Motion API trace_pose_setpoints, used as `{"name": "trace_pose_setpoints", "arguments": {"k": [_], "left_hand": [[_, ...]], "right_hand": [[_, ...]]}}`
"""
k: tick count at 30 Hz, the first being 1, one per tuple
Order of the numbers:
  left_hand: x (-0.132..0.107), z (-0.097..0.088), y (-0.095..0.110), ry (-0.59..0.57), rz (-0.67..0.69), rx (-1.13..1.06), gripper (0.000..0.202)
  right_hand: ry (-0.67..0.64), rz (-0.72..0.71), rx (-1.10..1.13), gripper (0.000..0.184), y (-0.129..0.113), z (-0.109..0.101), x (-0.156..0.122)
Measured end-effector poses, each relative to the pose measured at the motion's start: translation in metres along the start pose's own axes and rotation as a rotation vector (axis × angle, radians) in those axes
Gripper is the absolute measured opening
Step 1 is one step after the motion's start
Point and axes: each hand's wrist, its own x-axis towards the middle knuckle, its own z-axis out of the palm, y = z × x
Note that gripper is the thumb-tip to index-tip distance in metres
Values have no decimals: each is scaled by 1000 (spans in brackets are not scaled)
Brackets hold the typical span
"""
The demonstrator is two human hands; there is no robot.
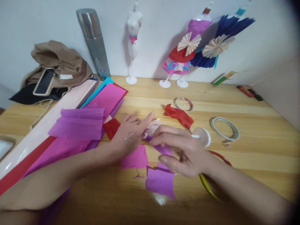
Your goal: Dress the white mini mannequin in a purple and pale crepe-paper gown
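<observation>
A small white dress-form mannequin lies on its side under my hands, its round base pointing right. Pale and purple paper is wrapped around its body. My left hand closes over its upper end, thumb stretched along the pale paper; the mannequin's top is hidden beneath it. My right hand hovers over the middle with bent fingers, the fingertips at the purple paper and the thumb apart from them. Below the hands lie a pink paper square and purple paper pieces. A red paper scrap is left of my left hand.
Crepe paper sheets cover the left. Behind stand a bottle, a bare mannequin and two dressed ones. Tape rolls, a crumpled red paper strip and a phone on brown cloth lie around.
</observation>
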Motion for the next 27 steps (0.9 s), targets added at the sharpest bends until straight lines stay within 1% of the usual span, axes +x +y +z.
{"name": "trace_pose_setpoints", "arguments": {"k": [2,3,4,6,8,9,11,14,18,21,27], "left_hand": [[0,1,0,13,2,17,62],[0,1,-1,20,9,25,61],[0,1,-1,25,15,34,60],[0,1,-1,32,32,49,59],[0,1,-1,31,48,63,58],[0,0,-1,26,51,68,58],[1,-1,-1,18,58,66,57],[1,-2,-1,4,56,52,56],[2,-3,0,-12,56,55,55],[2,-3,1,0,64,61,55],[1,-2,1,34,72,43,55]], "right_hand": [[-93,-117,25,21,-4,4,-4],[-114,-135,-14,21,-4,7,-5],[-101,-113,-83,18,-4,10,-6],[15,21,-239,11,1,17,-6],[137,172,-344,12,9,23,-5],[161,223,-379,13,13,26,-4],[149,285,-469,14,19,30,-1],[120,337,-572,11,24,35,2],[138,392,-567,8,23,38,6],[136,419,-551,9,22,38,8],[130,462,-600,8,23,40,11]]}}
